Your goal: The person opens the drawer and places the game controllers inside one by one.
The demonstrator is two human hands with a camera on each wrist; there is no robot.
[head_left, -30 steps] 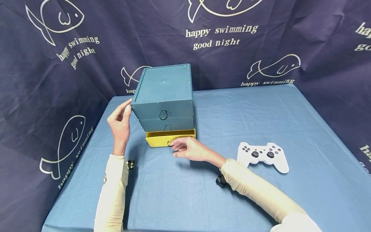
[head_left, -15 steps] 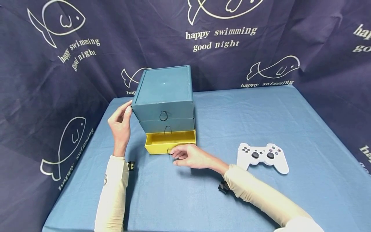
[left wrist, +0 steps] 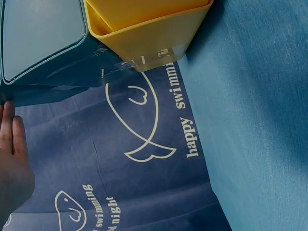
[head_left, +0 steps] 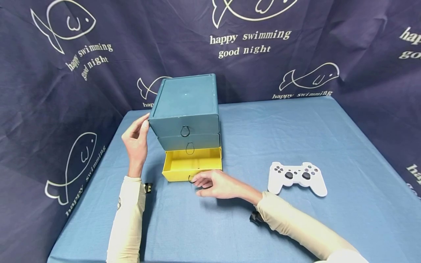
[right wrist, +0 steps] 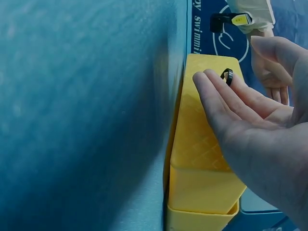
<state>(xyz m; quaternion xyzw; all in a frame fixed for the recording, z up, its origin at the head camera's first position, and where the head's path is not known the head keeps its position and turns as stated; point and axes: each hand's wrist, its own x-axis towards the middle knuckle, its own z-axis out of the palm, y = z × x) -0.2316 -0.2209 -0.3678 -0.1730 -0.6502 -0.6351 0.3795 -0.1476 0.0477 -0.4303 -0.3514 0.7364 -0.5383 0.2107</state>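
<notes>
A stack of drawers in a teal casing (head_left: pixel 185 96) stands at the back of the table, with two teal fronts above a yellow drawer (head_left: pixel 175 176). That lowest drawer is slid out, showing its yellow inside. My right hand (head_left: pixel 222 185) has a finger hooked through the drawer's black loop handle (right wrist: pixel 228 76); the thumb stays apart from it. At the casing's upper left front corner, my left hand (head_left: pixel 135 144) rests its fairly straight fingertips on the side. In the left wrist view, the fingers (left wrist: pixel 19 137) touch the teal wall, and their tips are partly cut off.
A white game controller (head_left: pixel 297 177) lies on the blue tablecloth (head_left: pixel 279 128), right of the drawers and beyond my right forearm. Dark blue curtains (head_left: pixel 250 73) with fish prints hang behind and at both sides.
The yellow drawer has come out toward me, from slightly open to well out, along with my right hand at its loop. My left hand stays at the casing's corner.
</notes>
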